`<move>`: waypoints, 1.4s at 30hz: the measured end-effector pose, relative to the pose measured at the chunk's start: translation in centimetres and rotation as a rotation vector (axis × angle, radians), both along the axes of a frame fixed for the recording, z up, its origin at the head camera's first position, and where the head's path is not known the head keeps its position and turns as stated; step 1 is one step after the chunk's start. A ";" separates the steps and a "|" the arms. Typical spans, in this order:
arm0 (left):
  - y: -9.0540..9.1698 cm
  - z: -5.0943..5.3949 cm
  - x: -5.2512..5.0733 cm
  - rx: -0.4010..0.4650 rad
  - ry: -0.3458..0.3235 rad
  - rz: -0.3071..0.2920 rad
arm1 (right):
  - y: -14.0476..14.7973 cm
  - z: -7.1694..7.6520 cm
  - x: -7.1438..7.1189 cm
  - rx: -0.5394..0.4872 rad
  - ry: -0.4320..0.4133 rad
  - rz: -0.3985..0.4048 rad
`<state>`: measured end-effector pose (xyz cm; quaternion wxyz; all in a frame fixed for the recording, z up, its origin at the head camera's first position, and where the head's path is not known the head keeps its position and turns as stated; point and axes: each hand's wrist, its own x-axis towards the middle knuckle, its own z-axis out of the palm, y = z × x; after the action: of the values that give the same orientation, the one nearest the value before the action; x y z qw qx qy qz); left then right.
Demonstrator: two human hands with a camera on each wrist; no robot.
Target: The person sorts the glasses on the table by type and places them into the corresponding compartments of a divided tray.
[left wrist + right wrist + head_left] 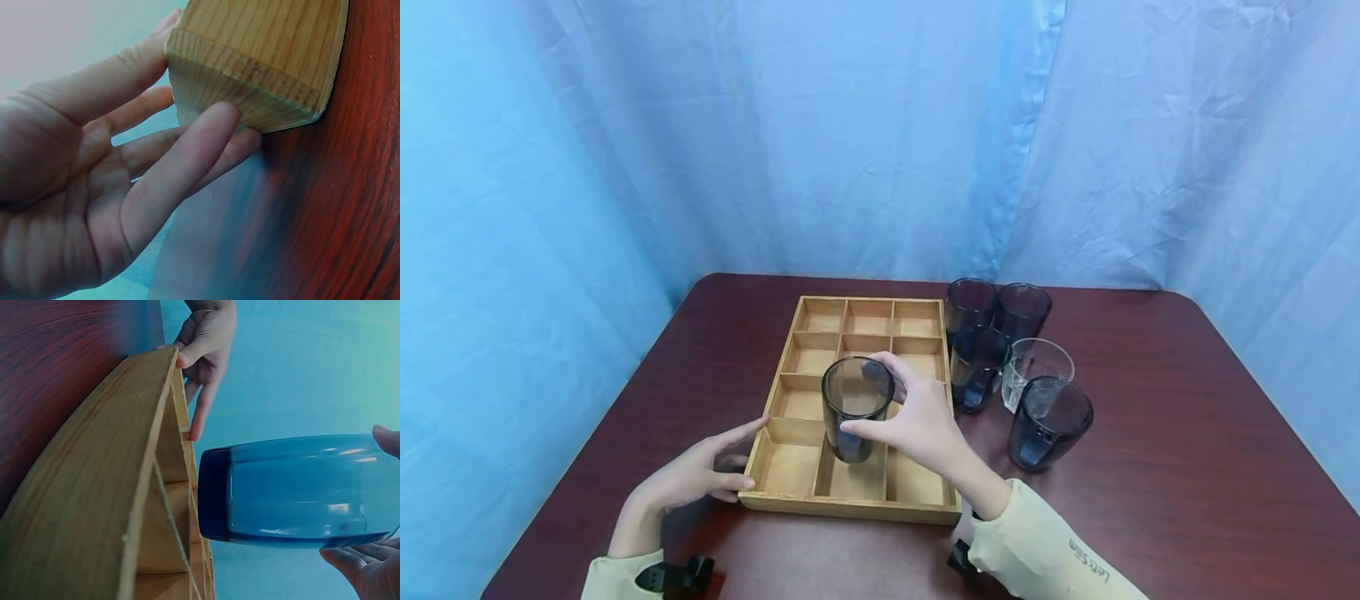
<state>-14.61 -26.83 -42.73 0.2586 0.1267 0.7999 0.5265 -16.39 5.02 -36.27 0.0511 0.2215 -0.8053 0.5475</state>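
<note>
A dark tinted drinking glass [844, 429] is held upright in my right hand [921, 417], thumb on the near side and fingers on the far side. It hangs over the front part of a divided wooden tray [850, 507]; in the right wrist view, the glass [294, 490] has its base above the tray's rim, apart from it. My left hand [692, 475] touches the tray's near left corner. There, the left wrist view has its mostly straight fingers [187, 147] against the wooden wall [250, 72]. The visible compartments hold nothing.
Right of the tray stand several dark glasses, one [1051, 425] nearest me and others [979, 367] close against the tray's right side. A clear glass [1037, 358] stands among them. The reddish-brown table [1187, 433] ends at blue curtains [880, 142].
</note>
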 end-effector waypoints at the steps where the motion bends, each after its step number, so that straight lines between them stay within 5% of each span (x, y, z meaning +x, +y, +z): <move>1: 0.1 0.0 0.0 -0.004 0.000 0.002 | 0.0 -0.1 0.0 -0.002 -0.003 0.003; 21: 0.1 0.0 0.0 0.009 0.010 -0.032 | 0.0 -3.0 1.1 0.208 -0.057 0.014; 29: -0.1 0.0 0.3 0.027 0.019 -0.039 | 0.1 -3.4 1.3 0.197 -0.084 0.079; 35: -0.1 0.0 0.3 0.049 0.019 -0.048 | 0.5 -2.8 1.9 0.207 -0.110 0.106; 42: -0.2 0.1 0.0 0.044 0.021 -0.052 | 4.2 -0.4 2.1 0.257 0.046 -0.068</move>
<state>-14.63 -27.01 -42.62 0.2609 0.1586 0.7874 0.5355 -14.30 9.21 -36.67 0.0592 0.2111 -0.8745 0.4326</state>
